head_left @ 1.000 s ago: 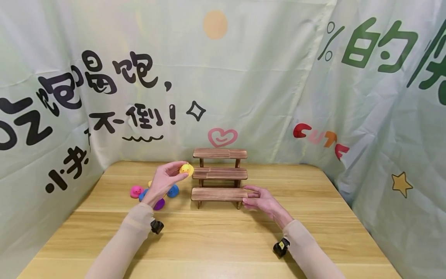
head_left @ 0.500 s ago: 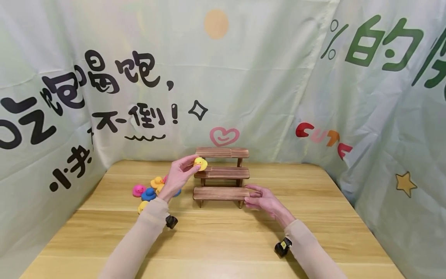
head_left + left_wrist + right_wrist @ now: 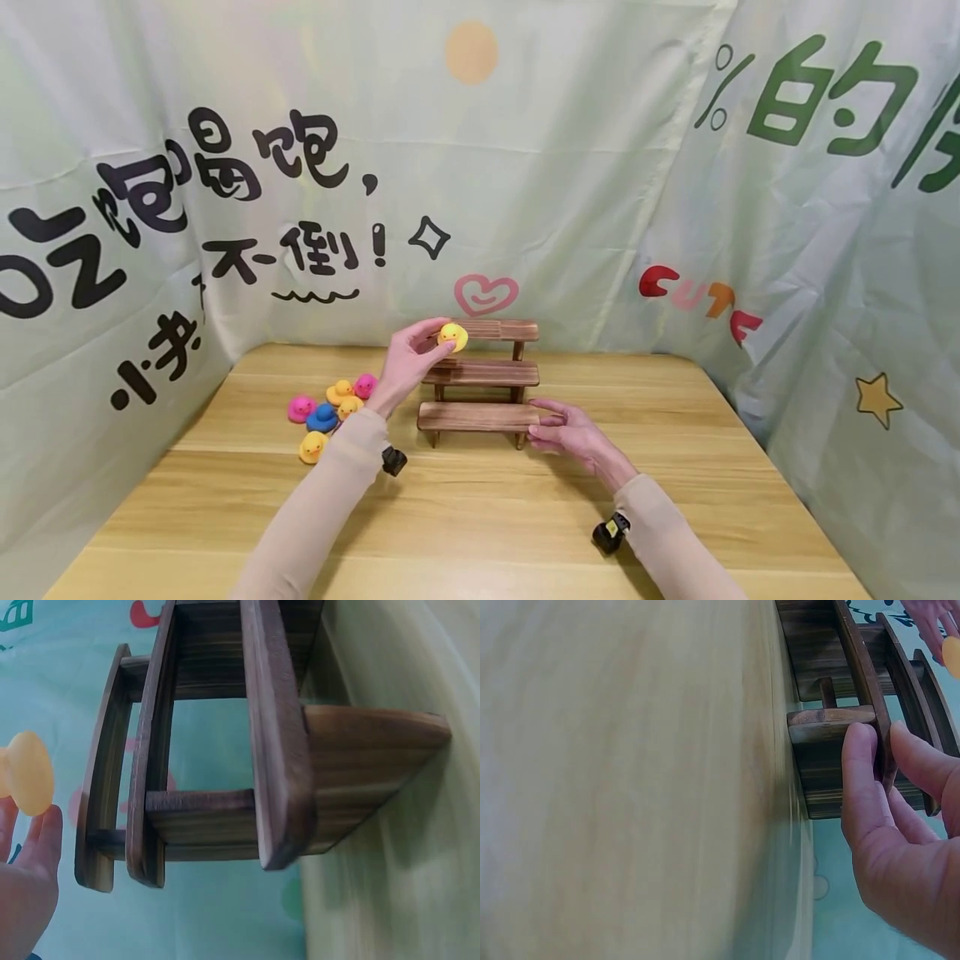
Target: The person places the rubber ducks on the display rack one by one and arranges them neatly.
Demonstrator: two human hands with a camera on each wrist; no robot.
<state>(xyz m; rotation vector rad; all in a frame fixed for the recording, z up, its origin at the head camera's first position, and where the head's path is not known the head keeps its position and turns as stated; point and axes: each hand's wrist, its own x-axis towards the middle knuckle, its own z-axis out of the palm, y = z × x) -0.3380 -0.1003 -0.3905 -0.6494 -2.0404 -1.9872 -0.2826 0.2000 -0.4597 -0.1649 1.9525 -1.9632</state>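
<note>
Pinching a yellow, rubbery-looking duck (image 3: 452,337) near a brown wooden three-tier stand's (image 3: 487,372) top, your left hand (image 3: 405,362) likely finds it light, soft, best held mid-body; your right hand (image 3: 573,433) grips the lowest tier (image 3: 476,417).

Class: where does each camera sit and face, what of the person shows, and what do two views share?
Head: on the head, facing forward and down at the table and stand; left hand, right hand and sleeves show.
Left wrist: on that wrist, facing the stand; part of the left hand shows, lower left.
Right wrist: on that wrist, facing the stand's right end; right hand shows, left hand partly at top right.
Head and left wrist share stand and yellow duck.
</note>
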